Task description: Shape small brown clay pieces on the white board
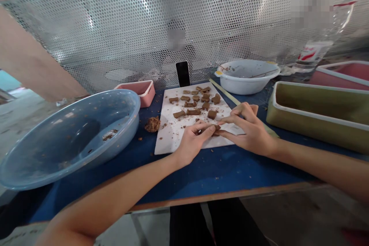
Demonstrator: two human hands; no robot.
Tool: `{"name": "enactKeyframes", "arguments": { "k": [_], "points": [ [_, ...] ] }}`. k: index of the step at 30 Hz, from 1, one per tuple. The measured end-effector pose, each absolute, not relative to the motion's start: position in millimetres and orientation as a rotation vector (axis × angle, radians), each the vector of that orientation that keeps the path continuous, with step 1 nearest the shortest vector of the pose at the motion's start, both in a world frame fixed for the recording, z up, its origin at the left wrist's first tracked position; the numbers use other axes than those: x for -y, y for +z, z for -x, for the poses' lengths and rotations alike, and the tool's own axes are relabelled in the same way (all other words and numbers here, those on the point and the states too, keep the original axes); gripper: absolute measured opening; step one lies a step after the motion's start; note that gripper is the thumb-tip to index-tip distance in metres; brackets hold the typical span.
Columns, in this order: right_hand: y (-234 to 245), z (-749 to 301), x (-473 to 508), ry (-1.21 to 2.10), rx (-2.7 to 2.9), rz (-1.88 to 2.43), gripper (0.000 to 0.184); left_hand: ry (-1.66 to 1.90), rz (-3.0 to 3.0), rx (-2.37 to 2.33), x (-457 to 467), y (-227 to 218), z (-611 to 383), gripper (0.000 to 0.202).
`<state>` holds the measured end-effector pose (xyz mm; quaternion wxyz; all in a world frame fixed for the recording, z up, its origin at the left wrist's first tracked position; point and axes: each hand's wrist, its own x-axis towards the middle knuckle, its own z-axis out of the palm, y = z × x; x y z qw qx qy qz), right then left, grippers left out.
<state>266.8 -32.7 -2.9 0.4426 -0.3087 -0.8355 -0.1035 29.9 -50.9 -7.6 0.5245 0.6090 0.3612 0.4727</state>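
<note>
My left hand (193, 141) and my right hand (250, 130) meet over the near right part of a white board (170, 142). Between their fingertips they pinch a small brown clay-like piece (216, 127), partly hidden by the fingers. Beyond them on the board lie several small brown shaped pieces, some like bones, such as one bone-shaped piece (193, 112) and a blocky piece (212, 114). Crumbs are scattered around them. A rough brown lump (152, 124) rests on the blue table just off the board's left edge.
At left stands a large blue basin (127, 103), with a small pink box (148, 94) behind it. A phone (183, 73) leans upright against the perforated metal panel (138, 27). Rightward are a pale stick (227, 94), white basin (240, 84), olive trough (317, 119), pink trough (325, 73) and plastic bottle (314, 52).
</note>
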Motion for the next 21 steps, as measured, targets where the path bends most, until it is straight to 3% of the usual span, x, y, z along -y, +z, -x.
{"name": "enactKeyframes", "arguments": {
  "k": [10, 19, 21],
  "points": [
    [-2.1, -266.3, 32.5, -0.288, 2.089, 0.697, 0.01, 1.149, -1.45, -0.854, 53.1, -2.4, -30.7, 0.048],
    [-5.1, -264.2, 32.0, -0.321, 2.056, 0.712, 0.033, 1.131, -1.438, -0.885, 52.0, -7.3, -30.3, 0.046],
    [-3.9, -264.4, 33.0, -0.337, 2.05, 0.724, 0.03, 1.138, -1.439, -0.873, 52.5, -6.9, -30.8, 0.045]
  ]
}}
